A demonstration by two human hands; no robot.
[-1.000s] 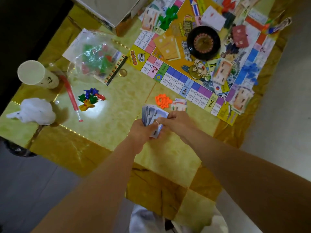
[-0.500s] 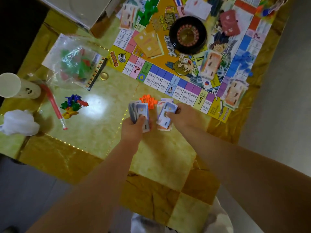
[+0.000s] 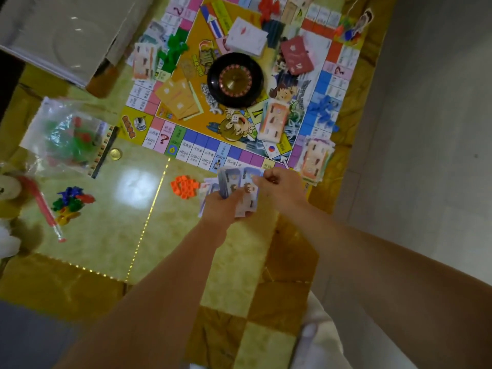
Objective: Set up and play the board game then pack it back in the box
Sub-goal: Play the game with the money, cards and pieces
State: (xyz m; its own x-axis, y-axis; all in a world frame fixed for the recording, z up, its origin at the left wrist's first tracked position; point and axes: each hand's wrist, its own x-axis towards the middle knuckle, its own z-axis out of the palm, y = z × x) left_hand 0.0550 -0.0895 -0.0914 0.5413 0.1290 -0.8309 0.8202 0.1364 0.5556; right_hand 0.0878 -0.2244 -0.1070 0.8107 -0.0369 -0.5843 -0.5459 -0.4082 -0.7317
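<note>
While left hand [image 3: 222, 209] curls tightly round a fanned card stack [image 3: 233, 181], right hand [image 3: 282, 189] pinches its far edge, fingers curled

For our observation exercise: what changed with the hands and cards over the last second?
The right hand, after laying a card on the table, moved back to the card stack and pinches its top card. The left hand still grips the stack; board and orange pieces unmoved.

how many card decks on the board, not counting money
3: white deck beyond the roulette wheel, maroon deck right of it, orange deck left of it. Others may be off-frame.
</note>
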